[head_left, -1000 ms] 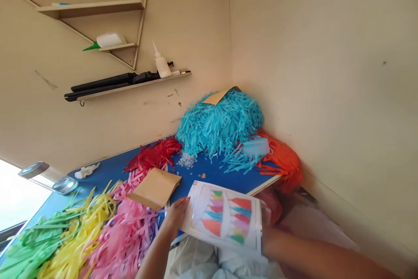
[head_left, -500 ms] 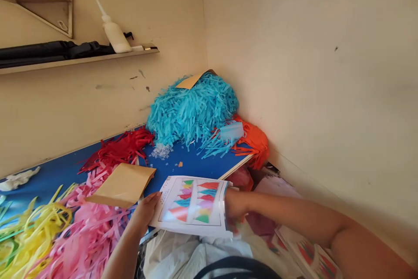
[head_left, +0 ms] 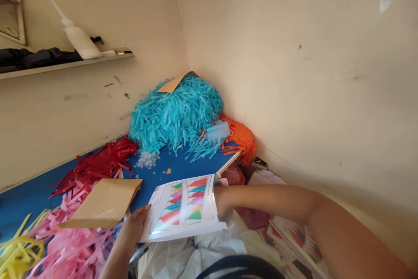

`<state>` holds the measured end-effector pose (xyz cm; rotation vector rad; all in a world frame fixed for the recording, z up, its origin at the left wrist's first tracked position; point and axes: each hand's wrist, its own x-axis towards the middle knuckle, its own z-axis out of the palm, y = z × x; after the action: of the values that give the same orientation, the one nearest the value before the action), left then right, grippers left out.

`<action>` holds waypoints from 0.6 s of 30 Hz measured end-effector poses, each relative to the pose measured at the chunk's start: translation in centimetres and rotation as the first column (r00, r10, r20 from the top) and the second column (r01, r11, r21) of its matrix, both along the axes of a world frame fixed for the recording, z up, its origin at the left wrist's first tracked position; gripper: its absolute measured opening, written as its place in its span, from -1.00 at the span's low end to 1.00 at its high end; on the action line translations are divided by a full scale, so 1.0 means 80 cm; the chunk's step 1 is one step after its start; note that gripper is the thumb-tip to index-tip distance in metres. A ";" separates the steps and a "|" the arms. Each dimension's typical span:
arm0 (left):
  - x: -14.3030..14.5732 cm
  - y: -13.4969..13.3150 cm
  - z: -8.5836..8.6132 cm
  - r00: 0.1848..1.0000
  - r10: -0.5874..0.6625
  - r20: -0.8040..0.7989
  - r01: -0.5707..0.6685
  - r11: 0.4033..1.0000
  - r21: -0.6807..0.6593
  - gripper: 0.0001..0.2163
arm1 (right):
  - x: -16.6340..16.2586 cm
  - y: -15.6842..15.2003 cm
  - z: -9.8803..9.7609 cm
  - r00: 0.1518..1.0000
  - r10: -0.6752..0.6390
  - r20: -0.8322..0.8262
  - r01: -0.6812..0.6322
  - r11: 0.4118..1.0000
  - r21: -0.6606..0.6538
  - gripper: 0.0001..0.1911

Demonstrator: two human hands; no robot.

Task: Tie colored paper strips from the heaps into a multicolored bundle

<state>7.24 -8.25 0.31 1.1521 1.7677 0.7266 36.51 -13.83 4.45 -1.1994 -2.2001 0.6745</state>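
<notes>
A white printed packet (head_left: pixel 183 209) with a clear plastic sheen and pictures of colourful tassel garlands tilts above my lap. My left hand (head_left: pixel 137 223) grips it by the left edge, thumb on top. At the right side, my right hand (head_left: pixel 224 200) reaches into or behind the packet's edge, and its fingers are hidden. I cannot tell whether it holds anything. Left of the packet, a folded brown paper piece (head_left: pixel 102 203) lies on pink paper strips (head_left: pixel 75 248).
On the blue table (head_left: pixel 183 166) sit a big turquoise fringe pile (head_left: pixel 176 113), orange fringe (head_left: pixel 241 137), red fringe (head_left: pixel 98 163) and yellow strips (head_left: pixel 19 253). More printed packets (head_left: pixel 300 240) lie at lower right. A glue bottle (head_left: pixel 81 42) stands on the wall shelf (head_left: pixel 107 61).
The view has turned to the right, so the table and shelf appear further left. My right hand sits a little deeper at the packet's edge; the left hand keeps its grip.
</notes>
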 end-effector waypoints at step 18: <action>-0.003 -0.016 0.011 0.907 0.297 0.297 -0.229 0.942 -0.244 -0.82 | 0.076 -0.095 0.038 0.999 0.031 -0.023 -0.018 0.907 0.420 -0.78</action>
<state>7.03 -9.52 1.18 0.6150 1.6787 0.8235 42.59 -21.43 7.52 -0.9313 -2.1894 0.2025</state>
